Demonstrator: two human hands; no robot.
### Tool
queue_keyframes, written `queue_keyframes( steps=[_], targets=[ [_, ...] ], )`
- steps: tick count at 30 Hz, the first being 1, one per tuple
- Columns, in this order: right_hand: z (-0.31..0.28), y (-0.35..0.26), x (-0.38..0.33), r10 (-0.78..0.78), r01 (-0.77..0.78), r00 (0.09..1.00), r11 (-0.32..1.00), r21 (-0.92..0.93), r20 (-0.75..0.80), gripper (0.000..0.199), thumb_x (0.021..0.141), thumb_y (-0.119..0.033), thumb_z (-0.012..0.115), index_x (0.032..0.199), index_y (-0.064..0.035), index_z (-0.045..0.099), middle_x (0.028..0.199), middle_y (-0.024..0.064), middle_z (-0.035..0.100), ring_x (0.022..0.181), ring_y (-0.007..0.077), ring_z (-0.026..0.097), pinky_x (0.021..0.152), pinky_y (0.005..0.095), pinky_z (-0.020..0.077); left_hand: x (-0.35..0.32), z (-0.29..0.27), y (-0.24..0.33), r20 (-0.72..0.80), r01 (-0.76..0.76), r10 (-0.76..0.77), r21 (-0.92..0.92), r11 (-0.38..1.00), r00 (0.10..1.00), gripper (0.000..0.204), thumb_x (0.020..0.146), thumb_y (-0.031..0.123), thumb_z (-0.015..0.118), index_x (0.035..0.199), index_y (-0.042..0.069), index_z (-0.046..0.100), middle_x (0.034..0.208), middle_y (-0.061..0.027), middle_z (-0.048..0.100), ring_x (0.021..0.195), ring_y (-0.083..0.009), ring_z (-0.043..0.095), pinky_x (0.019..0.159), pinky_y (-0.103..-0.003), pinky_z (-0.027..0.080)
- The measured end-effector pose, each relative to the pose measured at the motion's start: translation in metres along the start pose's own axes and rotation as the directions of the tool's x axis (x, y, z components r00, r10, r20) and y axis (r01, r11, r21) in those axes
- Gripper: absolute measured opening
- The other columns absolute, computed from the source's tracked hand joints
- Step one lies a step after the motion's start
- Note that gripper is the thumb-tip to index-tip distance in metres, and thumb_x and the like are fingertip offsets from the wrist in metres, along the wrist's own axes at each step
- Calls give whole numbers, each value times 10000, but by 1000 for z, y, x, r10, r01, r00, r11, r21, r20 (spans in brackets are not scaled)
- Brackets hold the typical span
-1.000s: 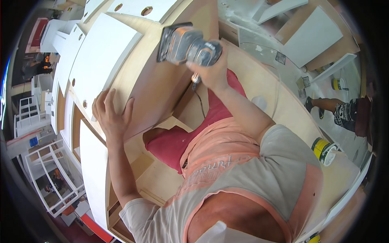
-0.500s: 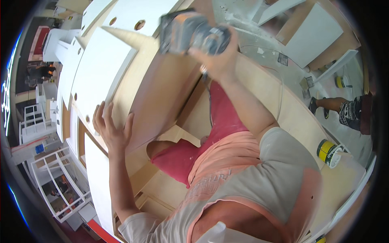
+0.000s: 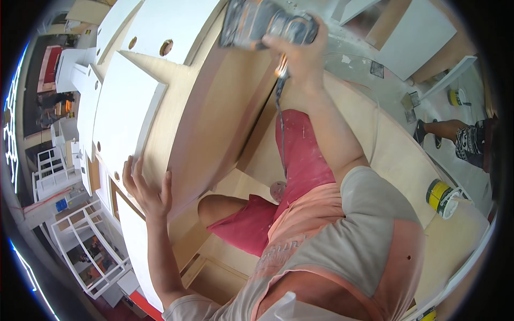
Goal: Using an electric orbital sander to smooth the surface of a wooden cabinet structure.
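Grey and orange plastic fills my right hand (image 3: pixel 305 56): I have my fingers and thumb wrapped round the body of a power sander (image 3: pixel 267 24), which is slightly blurred. It is at the top of my view, its flat pad turned left, beside the far end of the curved plywood side (image 3: pixel 225 107). Whether the pad touches the wood, I cannot tell. A dark cord (image 3: pixel 280 107) hangs from the sander, below my wrist, and runs down to my red shorts (image 3: pixel 305 144).

My left hand (image 3: pixel 147 190) grips nothing. It rests with the fingers a little spread and the thumb apart, on the bare wood edge by the lower end of a white panel (image 3: pixel 128 101). More white panels with round holes run along that same side.

I am sitting inside the wooden piece, one knee bent. By my shorts lies a round pinkish disc (image 3: pixel 278 191) with small holes. Over on my right is a yellow and black bucket (image 3: pixel 441 198), and beyond it another person's leg (image 3: pixel 444 129) on the grey floor. A white board (image 3: pixel 420 40) lies farther up. On my left, well apart from me, is a white frame (image 3: pixel 91 249) with open bars.
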State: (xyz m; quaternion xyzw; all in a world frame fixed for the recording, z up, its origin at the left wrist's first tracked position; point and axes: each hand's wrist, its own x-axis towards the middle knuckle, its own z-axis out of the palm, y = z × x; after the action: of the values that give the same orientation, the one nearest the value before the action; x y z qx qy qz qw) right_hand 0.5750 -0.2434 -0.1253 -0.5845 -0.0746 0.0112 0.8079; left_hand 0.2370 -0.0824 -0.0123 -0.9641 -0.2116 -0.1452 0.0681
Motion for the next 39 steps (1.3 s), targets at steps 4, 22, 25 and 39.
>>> queue_keyframes(
  steps=[4,22,25,39],
  targets=[
    [6,-18,20,141,-133,990,938,321,1,779,600,-39,784,1240,-5,341,1074,139,501,1005,240,533,865,360,472,3,1,1,27,-7,7,10,1000,1000,620,802,350,660,1259,-4,436,1317,-269,348,1242,-413,329,1014,-513,276],
    [11,-18,-100,-578,600,764,800,14,288,783,566,-32,784,1230,-4,371,1111,181,437,954,294,503,809,369,442,0,-1,3,85,24,-28,43,999,996,655,812,398,630,1289,5,413,1347,-264,330,1260,-405,314,1023,-503,272],
    [10,-15,-86,-470,496,849,866,-58,240,834,569,-82,819,1258,-4,357,1157,171,429,1019,270,498,857,372,438,2,-2,0,85,17,-22,58,998,996,642,808,379,634,1288,12,419,1345,-267,330,1259,-405,315,1023,-500,271],
    [-3,-39,35,-93,93,996,990,102,-4,668,641,-122,749,1196,26,407,1049,150,548,949,213,567,826,334,473,10,7,-14,206,8,2,-45,999,979,637,880,372,545,1344,-19,353,1403,-268,205,1313,-401,227,1068,-507,191]
  ],
)
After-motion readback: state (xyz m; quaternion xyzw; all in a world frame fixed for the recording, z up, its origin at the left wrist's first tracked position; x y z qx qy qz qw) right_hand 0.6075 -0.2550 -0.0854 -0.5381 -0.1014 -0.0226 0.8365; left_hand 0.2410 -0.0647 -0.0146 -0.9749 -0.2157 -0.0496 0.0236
